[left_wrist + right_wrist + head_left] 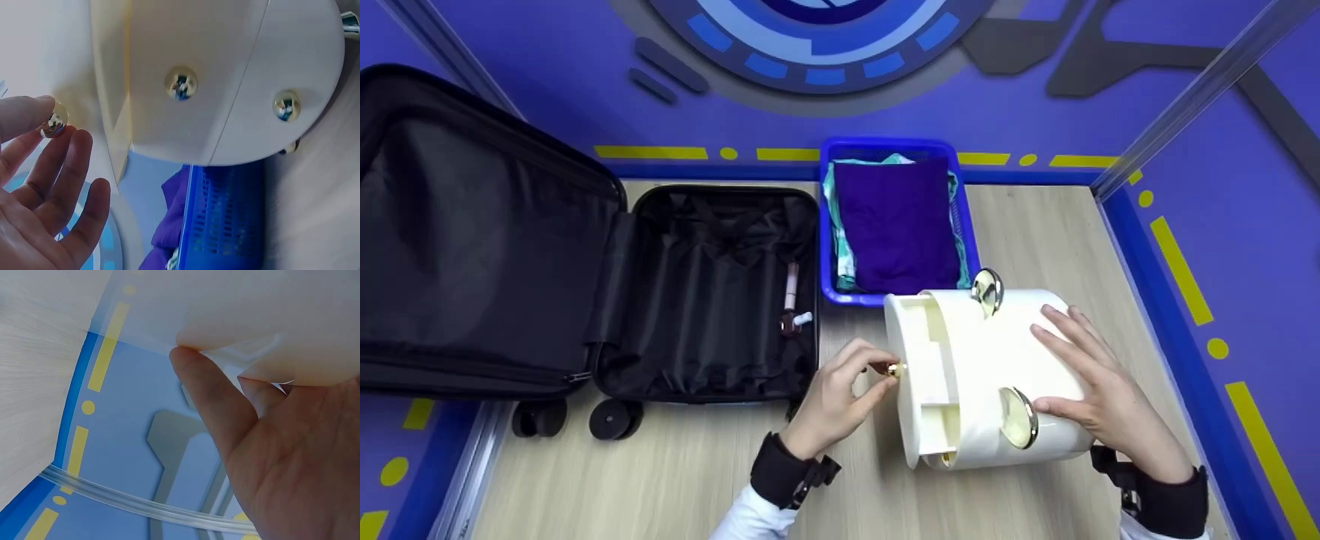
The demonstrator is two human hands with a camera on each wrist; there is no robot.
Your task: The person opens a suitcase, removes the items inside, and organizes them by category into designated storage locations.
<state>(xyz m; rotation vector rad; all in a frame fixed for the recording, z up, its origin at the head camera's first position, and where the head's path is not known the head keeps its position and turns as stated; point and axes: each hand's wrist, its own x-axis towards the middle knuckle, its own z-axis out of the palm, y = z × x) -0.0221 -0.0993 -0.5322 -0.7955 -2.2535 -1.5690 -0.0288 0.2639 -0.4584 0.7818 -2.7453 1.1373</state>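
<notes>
One gold knob — probably slippery, yet the best hold — is pinched by the left hand, the right hand spread on the likely light, stiff white cabinet, lower right of frame.

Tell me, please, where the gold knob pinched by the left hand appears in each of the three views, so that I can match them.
Head: the gold knob is slightly right of centre and below mid-height, at the fingertips of the left hand.
Left wrist: near the left edge, a little above mid-height.
Right wrist: not in this picture.
Shared landmark: the white drawer cabinet, visible in all three.
</notes>
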